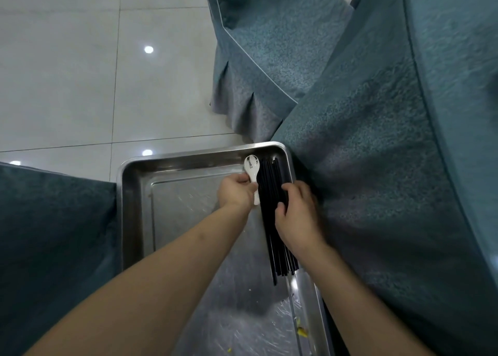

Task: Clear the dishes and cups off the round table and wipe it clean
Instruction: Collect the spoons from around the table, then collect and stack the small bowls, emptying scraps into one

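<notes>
A steel tray (134,194) lies below me between cloth-covered chairs. Along its right side lies a bundle of several black chopsticks (272,178). My right hand (296,215) curls its fingers and thumb round the middle of that bundle. A white ceramic spoon (252,165) lies beside the chopsticks at the tray's far right corner, bowl pointing away. My left hand (235,192) pinches the spoon's handle. The round table top is out of view.
Teal chair covers stand at the left (54,234), at the far middle (256,59) and at the right (390,167). Pale glossy floor tiles (80,72) stretch beyond the tray. Small yellow food scraps (301,331) lie in the tray's near right part.
</notes>
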